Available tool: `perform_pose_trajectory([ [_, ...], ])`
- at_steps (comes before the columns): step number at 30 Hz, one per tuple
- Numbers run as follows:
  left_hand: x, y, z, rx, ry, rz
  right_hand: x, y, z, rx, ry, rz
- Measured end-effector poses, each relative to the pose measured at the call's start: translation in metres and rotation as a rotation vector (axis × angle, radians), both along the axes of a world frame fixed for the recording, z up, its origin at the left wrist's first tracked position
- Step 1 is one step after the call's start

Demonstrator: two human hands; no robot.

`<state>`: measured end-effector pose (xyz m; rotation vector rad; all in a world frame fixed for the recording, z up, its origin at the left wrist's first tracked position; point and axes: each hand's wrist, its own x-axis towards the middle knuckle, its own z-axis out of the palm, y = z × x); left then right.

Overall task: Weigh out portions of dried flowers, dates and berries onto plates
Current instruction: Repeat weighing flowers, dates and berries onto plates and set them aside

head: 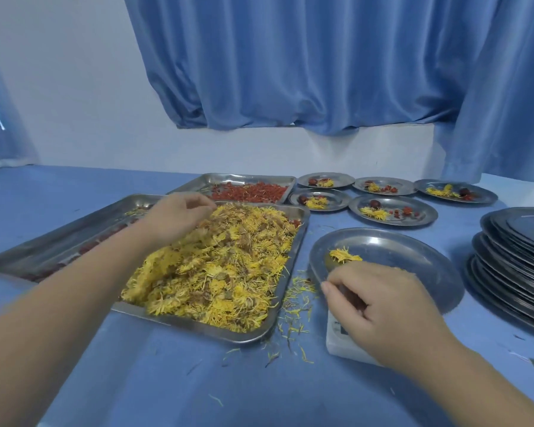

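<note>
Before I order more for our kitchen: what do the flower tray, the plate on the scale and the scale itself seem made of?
The flower tray: likely stainless steel, polished; its rim mirrors the light. The plate on the scale: same silvery metal, glossy, with soft reflections. The scale: probably white plastic, matte; a smooth pale body, mostly hidden.

Only the person's two arms show. The left hand (176,217) and right hand (383,303) are bare and ungloved, and the right thumb (329,289) has a short, plain nail. The left forearm (74,303) and right forearm (475,380) are uncovered as far as the view reaches.
</note>
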<state>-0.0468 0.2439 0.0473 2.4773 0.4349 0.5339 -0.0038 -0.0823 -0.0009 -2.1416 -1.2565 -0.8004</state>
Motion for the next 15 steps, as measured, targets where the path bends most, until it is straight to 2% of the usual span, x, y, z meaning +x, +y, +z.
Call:
perform_pose_trajectory([
  [3,-0.01,0.056,0.003,0.042,0.066,0.162,-0.004,0.009,-0.008,-0.047,-0.049,-0.007],
  [7,-0.023,0.116,-0.012,0.138,0.273,0.26,-0.005,0.009,-0.018,-0.048,-0.091,0.042],
  [15,-0.011,0.136,-0.043,0.201,0.484,0.211,0.001,0.007,-0.022,-0.01,-0.087,0.045],
])
